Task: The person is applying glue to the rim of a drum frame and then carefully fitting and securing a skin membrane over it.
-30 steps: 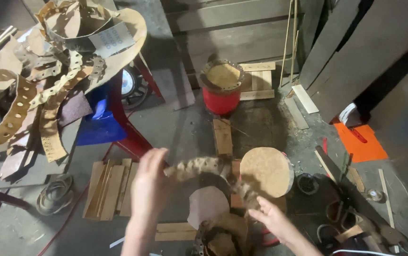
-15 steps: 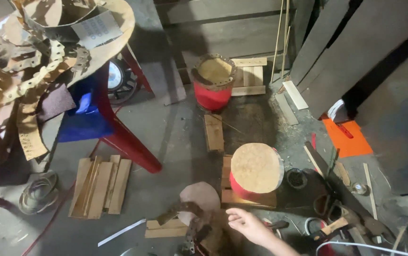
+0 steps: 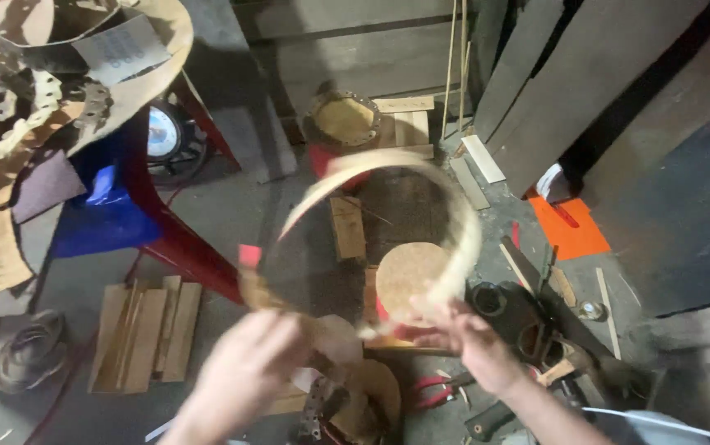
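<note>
At the far left, perforated leather scraps [image 3: 9, 148] are hanging off a round desk [image 3: 169, 49] with red legs [image 3: 173, 239], and a blue bag [image 3: 99, 214] is sitting beneath it beside a round gauge [image 3: 161, 132]. Below, on the concrete floor [image 3: 231, 206], a coil of cord [image 3: 29, 358] is lying near a stack of small wooden boards [image 3: 145, 334]. The left hand [image 3: 243, 371], blurred, is closing around one end of a long pale strip [image 3: 421, 177] that is arching up into a hoop in front of the camera. Through and behind the hoop, a red bucket [image 3: 342, 136] with a leather-covered top is standing near the wall, a small wooden block [image 3: 346, 227] is lying on the floor, and a round cork-topped stool [image 3: 412, 272] is sitting just beside the hands. The right hand [image 3: 466, 338] is gripping the strip's other end, fingers curled tight. Farther right, an orange sheet [image 3: 569, 227] is lying by dark boards [image 3: 585, 82] leaning against the wall.
</note>
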